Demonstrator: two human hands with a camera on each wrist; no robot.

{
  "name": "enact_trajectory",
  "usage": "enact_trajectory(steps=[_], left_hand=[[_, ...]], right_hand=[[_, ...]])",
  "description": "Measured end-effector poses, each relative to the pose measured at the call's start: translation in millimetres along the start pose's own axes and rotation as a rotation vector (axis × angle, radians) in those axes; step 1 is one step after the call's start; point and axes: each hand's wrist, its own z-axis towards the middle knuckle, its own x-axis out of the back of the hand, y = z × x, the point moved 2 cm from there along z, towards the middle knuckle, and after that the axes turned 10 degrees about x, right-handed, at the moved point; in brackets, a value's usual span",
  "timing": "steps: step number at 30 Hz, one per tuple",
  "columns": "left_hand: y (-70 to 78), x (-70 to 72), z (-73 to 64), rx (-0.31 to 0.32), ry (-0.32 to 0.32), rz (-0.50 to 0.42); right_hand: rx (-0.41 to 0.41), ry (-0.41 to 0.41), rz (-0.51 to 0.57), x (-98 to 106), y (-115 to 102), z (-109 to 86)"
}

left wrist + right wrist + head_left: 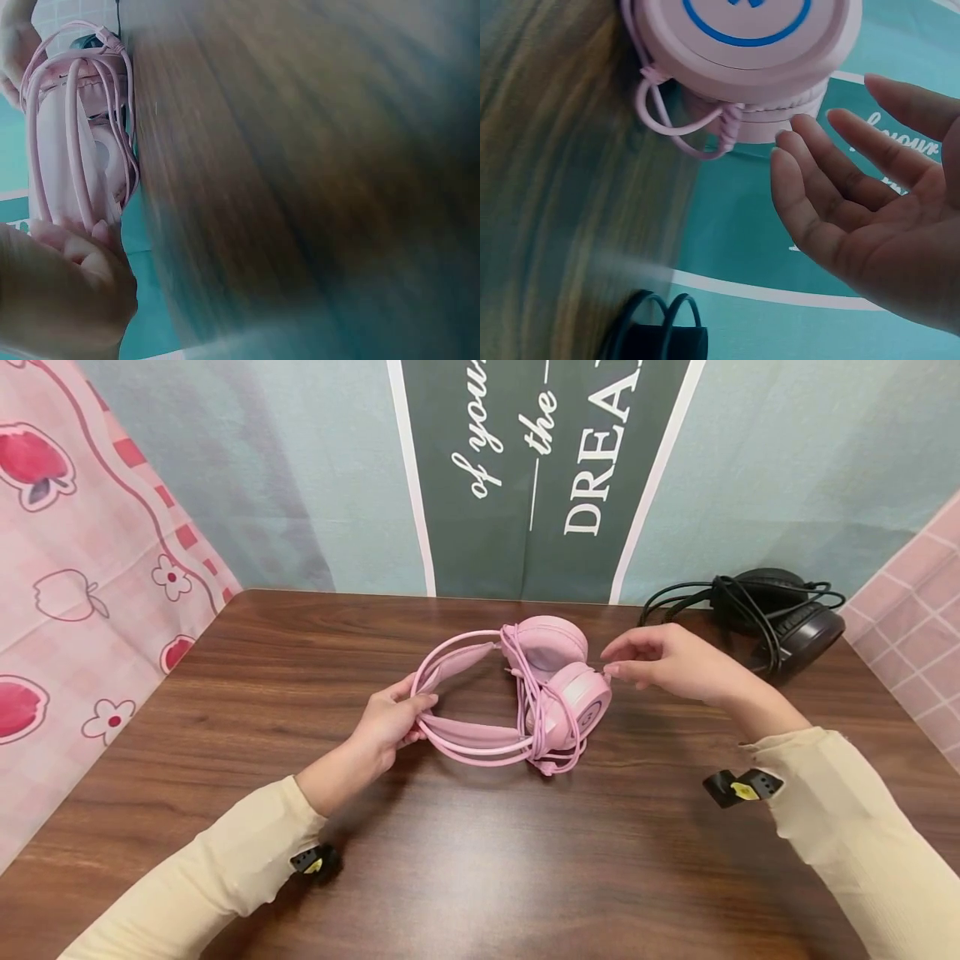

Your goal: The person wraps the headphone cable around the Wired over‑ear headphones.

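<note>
Pink over-ear headphones (573,702) are at the middle of the table, their pink cable wound around the ear cups and headband ends. My left hand (393,720) grips the top of the headband, thumb on the upper side; in the left wrist view the fingers (67,244) curl around the band. My right hand (667,664) is just right of the ear cups, fingers loosely bent. In the right wrist view that hand (877,187) holds nothing, its fingertips close to an ear cup (757,45) with a blue ring on its face.
Black headphones (795,627) with a black cable lie at the table's back right corner. The brown wooden table (450,860) meets a blue-green lettered backdrop (525,527) behind. A pink fruit-patterned cloth (75,568) hangs at left, and a pink tiled surface (915,627) stands at right.
</note>
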Motion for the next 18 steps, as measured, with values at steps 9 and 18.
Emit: enact_trajectory(steps=[9, 18], left_hand=[[4.0, 2.9, -1.9, 0.028, -0.079, 0.05], [1.1, 6.3, -3.5, 0.038, -0.121, 0.067]], right_hand=[[-0.038, -0.048, 0.06, -7, 8, -5.1], [-0.049, -0.06, 0.126, -14, 18, -10.6]])
